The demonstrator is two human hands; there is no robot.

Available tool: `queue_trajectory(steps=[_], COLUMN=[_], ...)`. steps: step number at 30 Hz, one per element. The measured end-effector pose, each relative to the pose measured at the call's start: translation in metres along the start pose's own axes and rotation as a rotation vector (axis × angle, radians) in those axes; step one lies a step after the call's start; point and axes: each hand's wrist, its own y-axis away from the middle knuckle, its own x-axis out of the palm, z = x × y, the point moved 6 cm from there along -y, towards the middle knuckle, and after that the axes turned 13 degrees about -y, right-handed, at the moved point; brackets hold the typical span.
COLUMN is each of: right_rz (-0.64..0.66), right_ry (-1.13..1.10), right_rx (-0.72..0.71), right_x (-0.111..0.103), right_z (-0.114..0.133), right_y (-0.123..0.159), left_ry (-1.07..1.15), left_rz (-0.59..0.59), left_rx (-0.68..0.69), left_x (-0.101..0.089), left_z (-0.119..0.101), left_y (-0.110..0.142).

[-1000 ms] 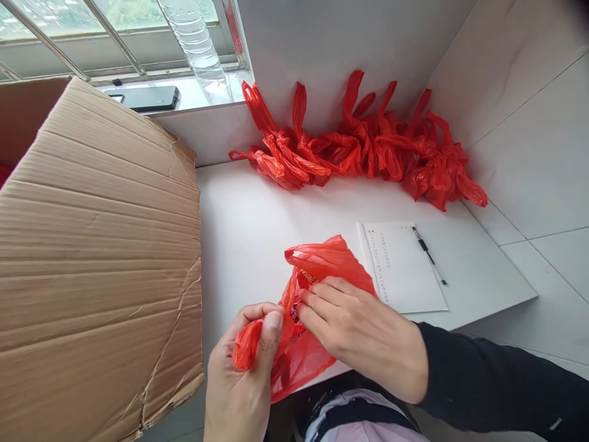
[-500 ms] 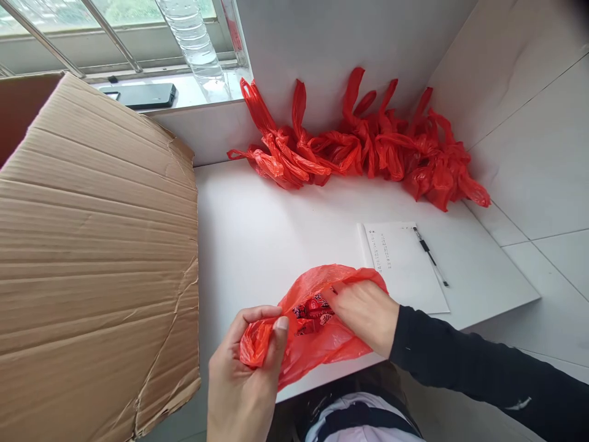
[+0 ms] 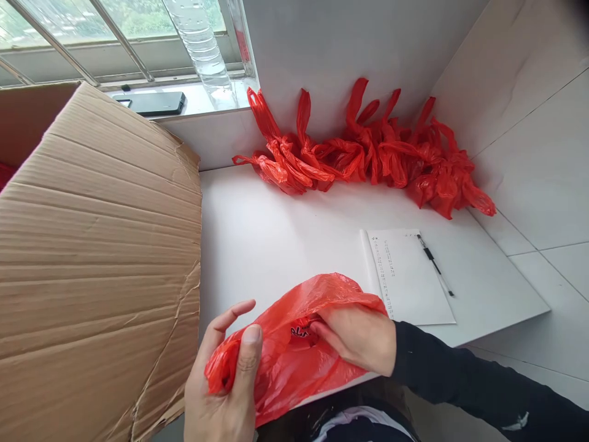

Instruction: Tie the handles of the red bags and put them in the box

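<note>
Near the table's front edge, a thin red plastic bag [image 3: 317,294] lies spread with its mouth open. My left hand [image 3: 230,368] is closed on the bunched left end of the bag, thumb pressed on the plastic and index finger raised. My right hand [image 3: 359,337] reaches inside the bag from the right, its fingers curled against a small red packet [image 3: 301,332] with dark lettering. The fingertips are partly hidden by the bag and the packet. Other contents cannot be made out through the plastic.
Several tied red bags [image 3: 340,159] line the wall at the back. A notebook [image 3: 409,282] with a pen [image 3: 435,264] on it lies to the right. A large cardboard box [image 3: 119,258] fills the left. On the windowsill are a phone [image 3: 156,103] and a water bottle [image 3: 207,55].
My left hand has moved left and down, pulling its end of the bag along. My right hand stays in the bag. The several patterned red packets seen before are now mostly covered.
</note>
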Motion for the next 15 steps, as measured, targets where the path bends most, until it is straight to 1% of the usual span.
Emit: queue_trajectory(steps=[3, 7, 10, 13, 15], right_rz=[-0.006, 0.037, 0.085, 0.106, 0.118], right_ry=[-0.08, -0.149, -0.113, 0.026, 0.091], right_rx=[0.091, 0.123, 0.076, -0.025, -0.046], right_x=[-0.009, -0.009, -0.001, 0.01, 0.015], right_z=[-0.008, -0.009, -0.004, 0.003, 0.004], right_y=[0.002, 0.005, 0.011, 0.016, 0.017], left_ry=[0.03, 0.049, 0.057, 0.058, 0.046], left_rz=[0.013, -0.007, -0.005, 0.011, 0.025], left_rx=[0.004, 0.007, 0.015, 0.024, 0.026], left_x=[0.001, 0.0, 0.0, 0.001, 0.001], left_z=[0.0, -0.002, -0.002, 0.001, 0.005], left_y=[-0.002, -0.003, -0.003, -0.004, -0.004])
